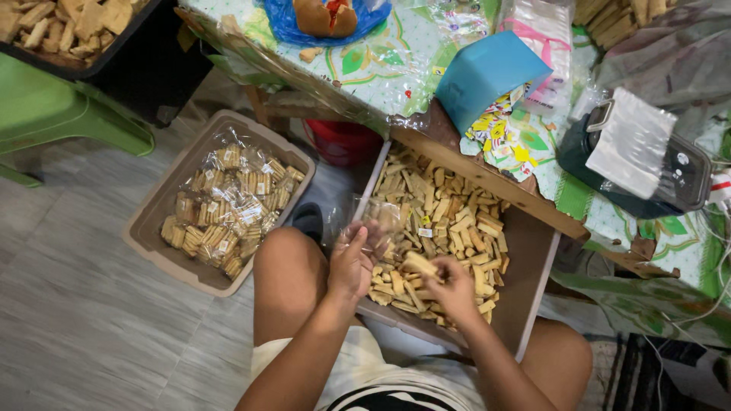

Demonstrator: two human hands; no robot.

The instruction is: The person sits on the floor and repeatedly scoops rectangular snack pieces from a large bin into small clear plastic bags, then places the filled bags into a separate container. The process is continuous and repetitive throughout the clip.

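Sitting person works over tray [533, 259] of loose biscuit sticks, propped on lap within reach | floor bin [152, 221] keeps filled packets alongside | left hand [352, 262] pinches clear bag [373, 221] open | right hand [454, 288] grips biscuit [419, 264] beside bag mouth.

A grey, wood-grain plank floor [84, 304] fills the near left. At the far left stands a green plastic stool [61, 114]. A wooden table [487, 179] covered by a leaf-patterned plastic tablecloth [381, 65] spans the far right. White cables [719, 251] trail at the right edge, perhaps toward a dark patterned rug [647, 373]. Light is soft and even.
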